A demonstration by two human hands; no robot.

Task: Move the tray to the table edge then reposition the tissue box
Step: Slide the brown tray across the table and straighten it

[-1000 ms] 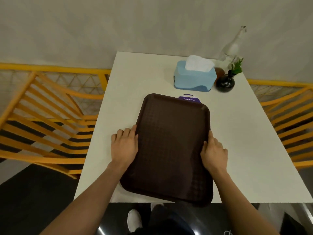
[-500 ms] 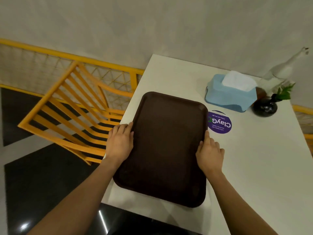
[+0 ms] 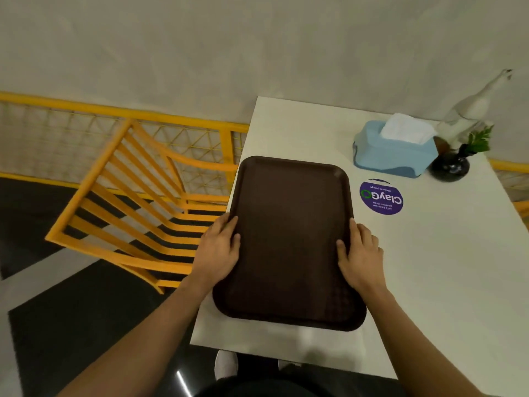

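Brown tray point(image 3: 289, 233) apparently gripped between both hands.

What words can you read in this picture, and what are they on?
"ClayGO": on the round purple sticker stuck to the table, upside down from this side.
Small lines above and below it on the sticker: too small and blurred to read.
Tray, tissue box, bottle: no words visible.

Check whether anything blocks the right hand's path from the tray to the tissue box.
Nothing visible does. Between the right hand and the tissue box lies bare table and a flat purple sticker.
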